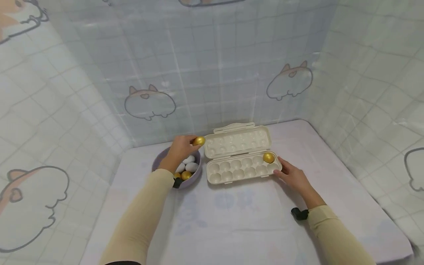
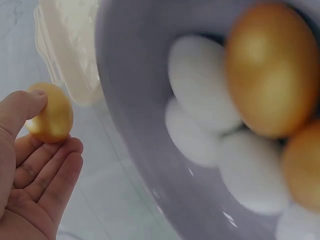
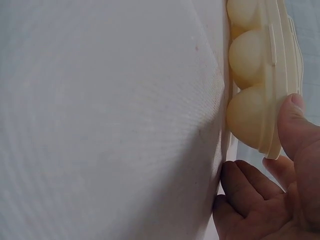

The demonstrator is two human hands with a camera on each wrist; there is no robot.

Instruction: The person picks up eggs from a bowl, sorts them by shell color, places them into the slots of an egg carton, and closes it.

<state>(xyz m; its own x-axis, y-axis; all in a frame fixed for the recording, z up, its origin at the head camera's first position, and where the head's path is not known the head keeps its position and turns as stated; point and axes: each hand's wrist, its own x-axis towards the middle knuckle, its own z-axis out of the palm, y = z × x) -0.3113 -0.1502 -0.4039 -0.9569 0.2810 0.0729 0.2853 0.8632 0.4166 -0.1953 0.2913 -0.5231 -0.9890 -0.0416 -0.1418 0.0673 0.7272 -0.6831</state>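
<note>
Between thumb and fingertips my left hand (image 1: 181,149) pinches a gold egg (image 1: 199,141), raised over the far side of a purple bowl (image 1: 157,159). White eggs (image 2: 202,82) and gold eggs (image 2: 272,70) lie inside that bowl, which the forearm partly covers. Right of it an egg carton (image 1: 244,170) lies open, its lid (image 1: 236,141) folded back. One gold egg (image 1: 268,158) sits in the back-row cup at the carton's right end; the other visible cups hold nothing. My right hand (image 1: 293,178) grips that end, thumb on the rim (image 3: 272,142) and an index fingertip at the corner.
A pale printed cloth (image 1: 228,224) covers the table. Tile-patterned sheets with cartoon animals hang as a back wall (image 1: 212,73) and side walls (image 1: 374,103) close around it. The lid's far edge stands near the back wall.
</note>
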